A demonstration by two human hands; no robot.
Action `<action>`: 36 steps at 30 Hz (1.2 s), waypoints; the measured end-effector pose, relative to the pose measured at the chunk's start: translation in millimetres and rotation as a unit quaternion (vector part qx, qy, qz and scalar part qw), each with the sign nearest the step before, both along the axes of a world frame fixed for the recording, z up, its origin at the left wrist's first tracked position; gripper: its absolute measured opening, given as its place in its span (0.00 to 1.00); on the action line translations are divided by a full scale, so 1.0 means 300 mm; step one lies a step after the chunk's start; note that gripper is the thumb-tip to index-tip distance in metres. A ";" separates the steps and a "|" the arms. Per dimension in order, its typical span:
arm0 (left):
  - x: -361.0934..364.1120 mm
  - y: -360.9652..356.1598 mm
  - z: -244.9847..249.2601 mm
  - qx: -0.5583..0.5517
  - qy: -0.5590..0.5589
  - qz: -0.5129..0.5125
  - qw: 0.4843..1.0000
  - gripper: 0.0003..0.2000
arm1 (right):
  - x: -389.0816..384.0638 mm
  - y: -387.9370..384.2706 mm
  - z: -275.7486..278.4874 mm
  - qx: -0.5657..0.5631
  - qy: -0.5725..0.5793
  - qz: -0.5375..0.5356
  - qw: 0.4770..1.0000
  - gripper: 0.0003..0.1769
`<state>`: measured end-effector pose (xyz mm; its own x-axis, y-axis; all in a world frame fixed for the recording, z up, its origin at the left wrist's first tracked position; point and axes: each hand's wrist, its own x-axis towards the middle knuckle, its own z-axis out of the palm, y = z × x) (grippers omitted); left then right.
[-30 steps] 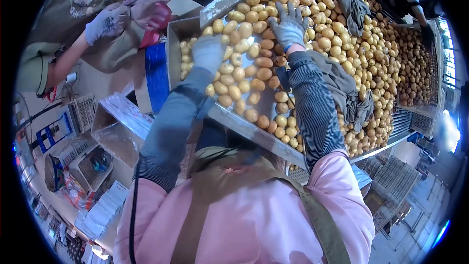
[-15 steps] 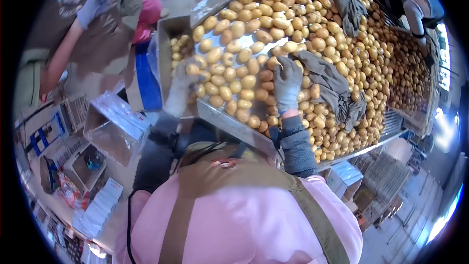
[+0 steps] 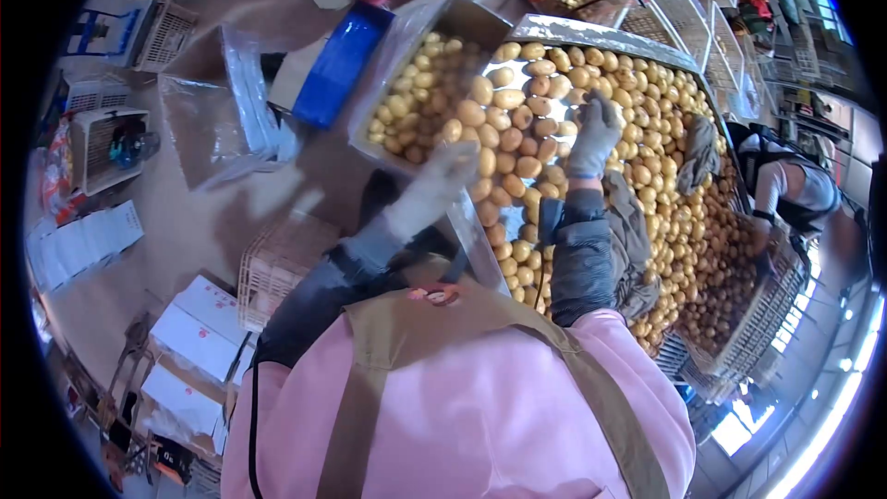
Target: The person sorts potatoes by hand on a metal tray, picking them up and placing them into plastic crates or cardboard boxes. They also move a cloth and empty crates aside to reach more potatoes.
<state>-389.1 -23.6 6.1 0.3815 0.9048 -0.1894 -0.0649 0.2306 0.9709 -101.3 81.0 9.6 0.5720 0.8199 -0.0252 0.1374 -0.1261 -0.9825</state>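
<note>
The potatoes [image 3: 517,143] lie heaped on the steel counter [image 3: 601,35]. The gloved right hand [image 3: 594,134] reaches out over them, its fingers loosely together on the pile. The left hand [image 3: 434,187] hangs blurred at the counter's near edge, so I cannot tell how its fingers are set

Potatoes [image 3: 647,194] are heaped over the long surface [image 3: 601,34], which runs away to the right. A box [image 3: 411,37] stands against its far-left end, with more potatoes inside. A flat panel [image 3: 337,65] lies left of the box, and a lined bin [image 3: 217,106] lies further left. The right hand [image 3: 594,134] rests on the heap near the box. The left hand [image 3: 434,187] is at the surface's near-left edge. A cloth [image 3: 699,152] lies on the potatoes, right of the right hand. A crate [image 3: 277,268] sits on the floor beside the left arm.
</note>
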 end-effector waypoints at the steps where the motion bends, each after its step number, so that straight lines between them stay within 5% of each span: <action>1: 0.051 -0.010 0.049 -0.009 0.008 -0.038 0.999 0.22 | -0.017 -0.057 0.005 -0.016 -0.047 0.022 0.999 0.15; 4: 0.136 -0.080 0.019 -0.028 -0.018 -0.095 0.995 0.21 | -0.094 -0.236 -0.007 -0.098 -0.292 0.157 0.938 0.22; 7: -0.118 -0.166 -0.110 0.021 0.124 -0.017 0.992 0.18 | -0.145 -0.367 -0.177 -0.139 -0.630 0.307 0.699 0.35; 8: -0.242 -0.205 -0.137 0.007 0.134 0.047 0.990 0.16 | -0.148 -0.360 -0.200 -0.220 -0.575 0.318 0.721 0.38; 9: -0.355 -0.268 -0.143 -0.143 0.047 0.160 0.976 0.15 | -0.181 -0.387 -0.170 -0.187 -0.610 0.299 0.710 0.38; 12: -0.793 -0.600 -0.496 -0.168 0.293 0.321 0.885 0.14 | -0.165 -0.373 -0.149 -0.122 -0.658 0.272 0.691 0.36; 15: -1.352 -1.099 -0.902 -0.266 0.561 0.297 0.725 0.14 | -0.146 -0.370 -0.167 -0.133 -0.654 0.272 0.693 0.34; 16: -1.387 -1.085 -0.626 -0.287 0.517 0.330 0.736 0.14 | -0.151 -0.378 -0.165 -0.132 -0.654 0.271 0.694 0.33; 18: -1.592 -1.296 -0.754 -0.279 0.577 0.261 0.722 0.13 | -0.124 -0.374 -0.186 -0.113 -0.665 0.280 0.683 0.33; 20: -1.592 -1.251 -0.672 -0.323 0.604 0.274 0.675 0.20 | -0.126 -0.366 -0.175 -0.119 -0.658 0.290 0.684 0.32; 22: -1.612 -1.168 -0.630 -0.336 0.601 0.101 0.718 0.30 | -0.102 -0.352 -0.179 -0.093 -0.657 0.312 0.680 0.32; 23: -1.608 -1.102 -0.622 -0.389 0.570 0.097 0.717 0.35 | -0.123 -0.357 -0.162 -0.122 -0.653 0.300 0.685 0.32; 28: -1.702 -1.160 -0.891 -0.457 0.581 0.066 0.670 0.40 | -0.139 -0.348 -0.165 -0.135 -0.650 0.317 0.677 0.34; 32: -1.677 -1.150 -0.919 -0.397 0.491 0.196 0.750 0.30 | -0.160 -0.348 -0.199 -0.152 -0.655 0.280 0.685 0.39; 33: -1.700 -1.213 -0.985 -0.365 0.518 0.103 0.767 0.36 | -0.177 -0.350 -0.195 -0.144 -0.656 0.272 0.689 0.40; 34: -1.592 -1.105 -0.812 -0.349 0.497 0.120 0.785 0.33 | -0.192 -0.355 -0.185 -0.164 -0.648 0.265 0.695 0.40; 35: -1.511 -1.052 -0.704 -0.358 0.560 0.083 0.742 0.29 | -0.193 -0.359 -0.183 -0.171 -0.654 0.262 0.689 0.40; 36: -1.526 -1.108 -0.791 -0.404 0.609 -0.010 0.683 0.30 | -0.195 -0.359 -0.181 -0.175 -0.657 0.261 0.685 0.40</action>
<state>-846.8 -355.9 -231.3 -0.4933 0.3148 -0.8109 0.6882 0.7113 -0.1425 -160.0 -26.8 -44.7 -0.0803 0.9966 -0.0176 0.9905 0.0818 0.1109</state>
